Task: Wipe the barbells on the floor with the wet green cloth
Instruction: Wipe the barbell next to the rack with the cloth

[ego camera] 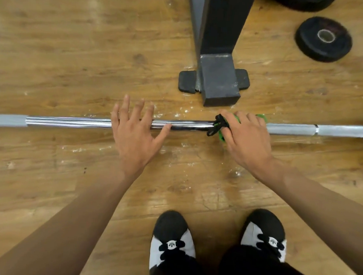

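Observation:
A long chrome barbell [71, 122] lies across the wooden floor from left to right. My left hand [134, 132] is spread flat over its shiny middle part, fingers straight, thumb lying along the bar. My right hand [245, 137] grips the green cloth [222, 135] wrapped around the bar just right of centre. Green edges show past my fingers at both sides, and a black cord or loop sticks out at the cloth's left. Most of the cloth is hidden under my hand.
A dark metal rack post with its foot [219, 84] stands just behind the bar, near my right hand. A black weight plate [323, 38] lies at the back right, another at the top edge. My two shoes [172, 241] are in front of the bar.

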{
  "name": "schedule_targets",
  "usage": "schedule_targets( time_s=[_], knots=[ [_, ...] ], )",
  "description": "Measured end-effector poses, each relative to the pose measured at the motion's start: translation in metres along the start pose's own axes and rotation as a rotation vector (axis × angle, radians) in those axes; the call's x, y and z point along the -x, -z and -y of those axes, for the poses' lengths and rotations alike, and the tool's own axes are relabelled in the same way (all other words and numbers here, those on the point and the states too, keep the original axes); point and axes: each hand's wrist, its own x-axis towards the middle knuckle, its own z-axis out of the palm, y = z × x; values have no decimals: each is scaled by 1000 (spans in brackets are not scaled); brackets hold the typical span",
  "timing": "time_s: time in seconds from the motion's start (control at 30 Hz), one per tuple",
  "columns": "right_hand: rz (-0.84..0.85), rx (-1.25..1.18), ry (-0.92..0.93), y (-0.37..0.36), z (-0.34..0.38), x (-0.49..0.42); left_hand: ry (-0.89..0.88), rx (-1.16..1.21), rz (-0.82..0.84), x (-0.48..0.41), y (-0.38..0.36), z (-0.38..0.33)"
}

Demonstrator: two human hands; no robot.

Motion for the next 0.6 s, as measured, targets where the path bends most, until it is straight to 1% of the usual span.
schedule_targets(
  time_s=[0.07,0.1,0.2,0.27,0.3,0.37,0.47,0.5,0.57,0.6],
  knots=[
    [-37,-24,-107,-2,19,-3,33,4,-46,1,-3,-2],
    [-48,-27,-128,-4,33,-4,48,9,-61,1,-4,-5],
    [-96,-36,7,-13,84,-8,82,6,-101,1,-6,-7],
    [-80,-53,86,-12,90,-13,97,11,-121,3,-8,-7],
    [-60,-64,86,-10,80,-13,105,17,-140,3,-9,-8],
    [-60,-51,16,-8,42,-5,132,40,-165,3,-11,-9],
    [-97,-25,-162,0,-11,9,154,35,-177,6,-11,-13],
    [-96,-32,-228,0,-15,11,157,42,-180,7,-11,-13],
    [-113,-45,-347,-3,2,8,172,63,-194,8,-11,-14],
    [-113,-46,-357,-4,18,5,182,67,-201,9,-11,-15]
  ],
)
